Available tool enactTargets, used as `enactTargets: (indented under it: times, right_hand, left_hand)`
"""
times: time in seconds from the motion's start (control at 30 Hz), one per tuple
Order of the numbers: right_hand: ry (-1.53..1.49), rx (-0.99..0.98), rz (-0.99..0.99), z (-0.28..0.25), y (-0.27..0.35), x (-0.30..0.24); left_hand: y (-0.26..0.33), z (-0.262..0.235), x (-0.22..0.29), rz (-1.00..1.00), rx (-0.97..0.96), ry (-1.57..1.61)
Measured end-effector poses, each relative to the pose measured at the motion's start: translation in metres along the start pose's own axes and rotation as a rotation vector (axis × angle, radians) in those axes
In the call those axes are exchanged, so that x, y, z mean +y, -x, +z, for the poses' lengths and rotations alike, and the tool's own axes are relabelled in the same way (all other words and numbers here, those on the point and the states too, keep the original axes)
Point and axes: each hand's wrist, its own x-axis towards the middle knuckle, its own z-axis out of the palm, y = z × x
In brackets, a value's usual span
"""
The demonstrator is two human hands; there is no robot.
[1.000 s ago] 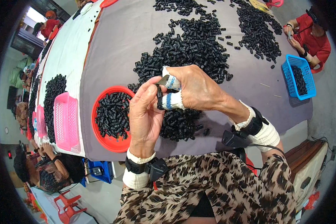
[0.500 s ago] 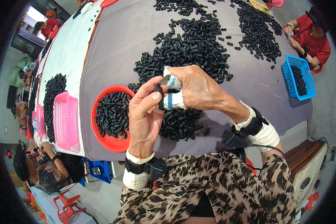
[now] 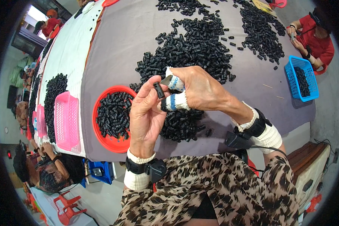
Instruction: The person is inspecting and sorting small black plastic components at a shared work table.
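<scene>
My left hand (image 3: pixel 145 116) pinches a small black cylindrical piece (image 3: pixel 159 90) between thumb and fingers, tilted slightly. Close beside it is my right hand (image 3: pixel 205 88), with white finger covers (image 3: pixel 176 101) on thumb and finger. That hand grips a small knife, whose short grey blade (image 3: pixel 166 80) points toward the top of the piece; its handle is hidden. I cannot tell whether the blade touches it. Beyond and under the hands lies a big heap of similar black pieces (image 3: pixel 192 49). To the left, a red basin (image 3: pixel 98 130) holds many more of them.
A pink basket (image 3: pixel 67 124) stands left on a white cloth, near another black heap (image 3: pixel 55 90). At right is a blue basket (image 3: pixel 307 97) of black pieces, beside a co-worker in red (image 3: pixel 320 47). Another co-worker (image 3: pixel 51 169) sits at lower left. Thin sticks (image 3: pixel 267 86) lie on the grey cloth.
In my left fingers the black piece has turned, and more of its side now shows. My right hand and the blade have hardly moved.
</scene>
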Motion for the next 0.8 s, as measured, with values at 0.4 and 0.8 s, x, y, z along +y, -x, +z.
enactTargets:
  times: [0.4,0.8]
  right_hand:
    - [0.074,-0.092,0.037,-0.0012,-0.002,-0.0014]
    - [0.025,-0.164,0.001,0.0,-0.0055,0.0051]
  left_hand:
    - [0.0017,-0.0038,0.0,-0.011,-0.003,0.018]
    - [0.0022,-0.0025,0.0025,-0.01,0.05,-0.134]
